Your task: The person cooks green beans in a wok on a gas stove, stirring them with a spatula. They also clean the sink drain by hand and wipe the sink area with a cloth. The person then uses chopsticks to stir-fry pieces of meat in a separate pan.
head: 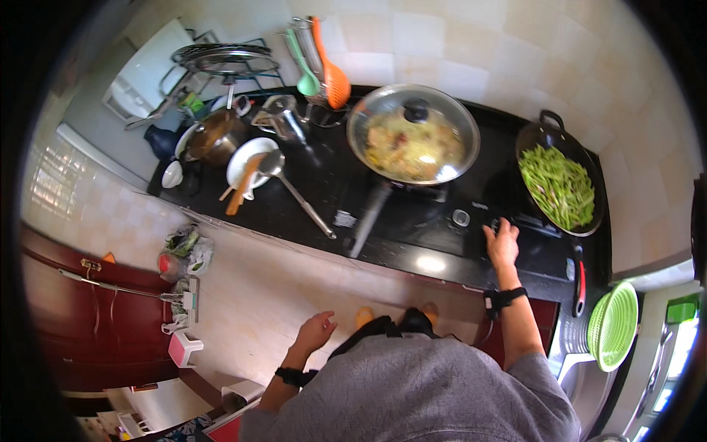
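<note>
My right hand (502,246) reaches over the black hob, thumb and fingers around the right-hand control knob (495,225). Left of it is the other hob knob (461,217), untouched. My left hand (317,332) hangs low over the floor, holding nothing, fingers loosely bent and slightly apart. Farther back on the left burner stands a long-handled frying pan (369,221). Its glass lid (415,166) is on, with food in yellowish liquid visible beneath. On the right burner, a dark wok (544,132) with a red-and-black handle holds cut green vegetables (558,185).
A metal ladle (301,199) and wooden spatula (243,185) rest at a white bowl (251,149). Left of them are a steel pot (221,135) and a metal jug (287,119). Orange and green utensils (331,80) hang behind. A green basket (613,326) leans by the sink at right.
</note>
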A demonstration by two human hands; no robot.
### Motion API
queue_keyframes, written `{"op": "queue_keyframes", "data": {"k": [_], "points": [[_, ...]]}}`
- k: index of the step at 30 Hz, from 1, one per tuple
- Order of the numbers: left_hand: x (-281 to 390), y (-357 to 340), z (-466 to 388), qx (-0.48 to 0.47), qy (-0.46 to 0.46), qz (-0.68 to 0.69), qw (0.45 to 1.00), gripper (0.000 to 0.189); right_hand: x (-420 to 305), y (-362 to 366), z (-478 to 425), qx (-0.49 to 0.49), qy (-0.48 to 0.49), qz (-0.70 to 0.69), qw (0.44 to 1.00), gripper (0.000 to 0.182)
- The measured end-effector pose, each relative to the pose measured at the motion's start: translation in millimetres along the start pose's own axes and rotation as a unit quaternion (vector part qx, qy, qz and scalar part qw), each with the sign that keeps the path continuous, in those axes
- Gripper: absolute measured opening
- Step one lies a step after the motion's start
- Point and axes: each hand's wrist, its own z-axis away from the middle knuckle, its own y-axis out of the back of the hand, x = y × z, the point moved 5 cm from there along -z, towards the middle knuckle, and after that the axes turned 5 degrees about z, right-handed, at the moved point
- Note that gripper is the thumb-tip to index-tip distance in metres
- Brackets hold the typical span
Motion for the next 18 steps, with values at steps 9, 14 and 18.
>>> {"op": "queue_keyframes", "data": {"k": [9,14,18], "points": [[2,180,-10,0.064,-0.069,0.279,0.956,0.035,-12,-5,-4,0.047,-0.039,0.076,0.995,0.044],[70,312,-54,0.129,-0.137,0.362,0.913,0.033,-10,-13,-9,0.058,-0.003,0.088,0.994,0.035],[97,401,-99,0.175,-0.139,0.482,0.847,0.026,-14,-16,-2,0.05,0.004,0.098,0.994,0.034]]}}
